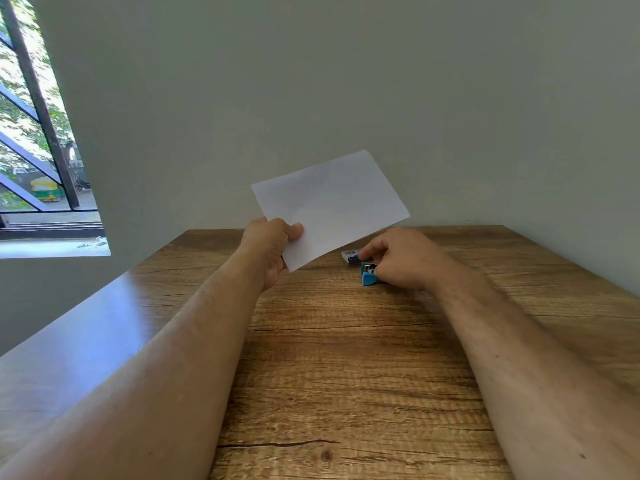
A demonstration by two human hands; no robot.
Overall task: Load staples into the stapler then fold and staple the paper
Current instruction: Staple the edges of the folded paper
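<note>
My left hand (273,247) pinches the lower left corner of a white sheet of paper (332,202) and holds it up above the far part of the wooden table (346,358). The sheet looks folded and tilts up to the right. My right hand (405,258) rests on the table with its fingers curled round a small blue stapler (369,274), whose front end sticks out to the left. A small blue and white staple box (350,255) lies just behind the stapler, close to my right fingertips.
A plain grey-green wall (346,98) rises right behind the table's far edge. At the left is a window (31,133) with dark bars and a sill. The table's left edge runs diagonally beside my left forearm.
</note>
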